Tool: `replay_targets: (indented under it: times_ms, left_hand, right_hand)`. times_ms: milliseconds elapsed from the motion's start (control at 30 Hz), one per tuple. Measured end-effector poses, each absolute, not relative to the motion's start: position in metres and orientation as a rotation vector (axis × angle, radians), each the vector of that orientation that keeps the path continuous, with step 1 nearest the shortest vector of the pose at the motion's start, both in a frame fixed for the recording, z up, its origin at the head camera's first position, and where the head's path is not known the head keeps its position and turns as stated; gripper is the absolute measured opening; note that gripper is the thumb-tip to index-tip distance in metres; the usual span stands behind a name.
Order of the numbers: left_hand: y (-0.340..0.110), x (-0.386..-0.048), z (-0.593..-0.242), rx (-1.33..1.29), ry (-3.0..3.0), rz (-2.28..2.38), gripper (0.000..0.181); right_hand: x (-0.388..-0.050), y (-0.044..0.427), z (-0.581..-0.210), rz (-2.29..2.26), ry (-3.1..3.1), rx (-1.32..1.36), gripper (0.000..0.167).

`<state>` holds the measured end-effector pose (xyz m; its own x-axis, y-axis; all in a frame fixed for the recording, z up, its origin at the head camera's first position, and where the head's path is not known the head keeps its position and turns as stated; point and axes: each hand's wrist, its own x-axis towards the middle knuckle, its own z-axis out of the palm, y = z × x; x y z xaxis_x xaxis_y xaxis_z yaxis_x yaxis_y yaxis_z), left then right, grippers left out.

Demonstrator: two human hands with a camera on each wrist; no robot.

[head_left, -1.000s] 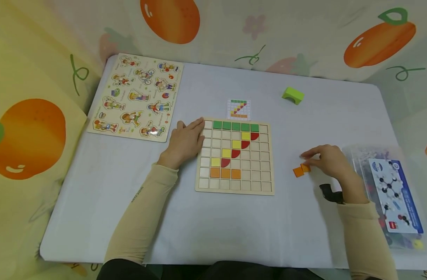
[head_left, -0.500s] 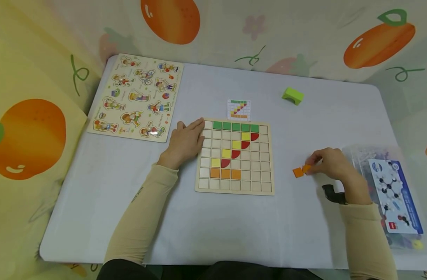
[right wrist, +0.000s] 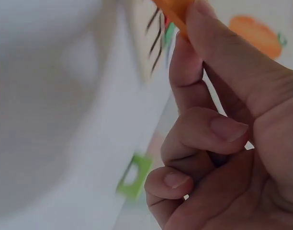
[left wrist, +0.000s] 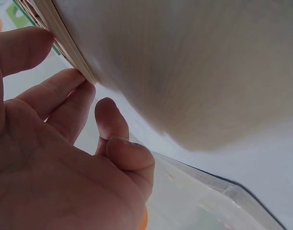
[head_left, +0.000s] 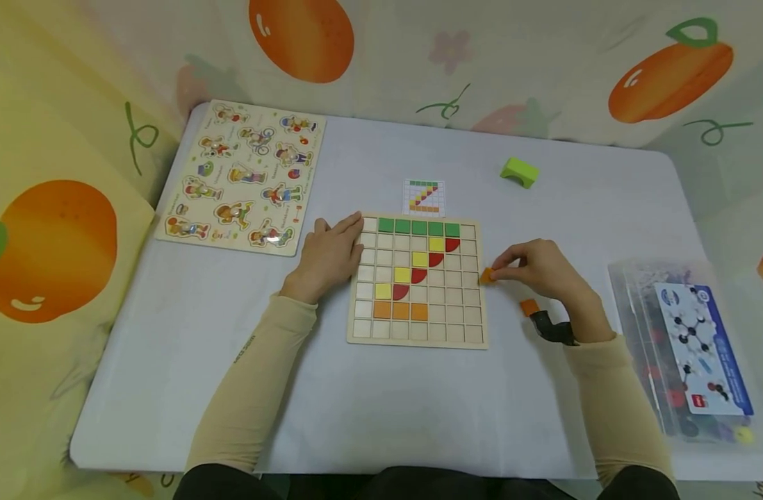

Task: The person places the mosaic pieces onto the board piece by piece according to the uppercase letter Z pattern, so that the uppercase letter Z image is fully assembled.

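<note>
A wooden grid board [head_left: 456, 333] lies mid-table, with a green row on top, a diagonal of yellow squares and red quarter-circles, and 3 orange squares low down. My left hand [head_left: 328, 258] rests at its upper left edge, and in the left wrist view the fingertips [left wrist: 79, 79] touch the board's rim. Between thumb and fingers my right hand [head_left: 540, 271] pinches an orange square tile [head_left: 486, 276] at the board's right edge; the right wrist view shows this tile [right wrist: 175, 12] close up. Another orange tile [head_left: 529, 307] lies on the table below that hand.
Behind the board lies a small pattern card [head_left: 424, 198] with a similar coloured design. A picture puzzle board [head_left: 244, 177] occupies the back left. A light green arch block [head_left: 519, 172] sits at the back right. At the right edge stands a clear plastic box [head_left: 700, 347] with a blue label.
My right hand has picked up one of the two orange tiles and carried it left to the board's edge. The left hand stays on the board.
</note>
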<state>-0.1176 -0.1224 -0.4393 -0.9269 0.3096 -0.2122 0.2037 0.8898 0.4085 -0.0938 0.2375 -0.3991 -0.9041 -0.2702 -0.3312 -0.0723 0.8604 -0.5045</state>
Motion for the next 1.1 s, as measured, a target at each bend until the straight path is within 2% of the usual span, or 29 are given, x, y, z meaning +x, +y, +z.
replay_targets:
  times_ms: [367,667,1100]
  left_hand:
    - [-0.12,-0.12,-0.44,0.384,2.786,0.563,0.054]
    - [-0.118,-0.121,-0.442,0.386,2.782,0.569,0.054]
    - [-0.121,-0.117,-0.442,0.379,2.787,0.565,0.053]
  right_hand:
    - [-0.096,0.177,-0.41,-0.772,2.399,-0.379,0.013]
    - [-0.088,0.164,-0.414,-0.707,2.337,-0.509,0.012]
    - [-0.078,0.154,-0.418,-0.58,2.487,-0.56,0.012]
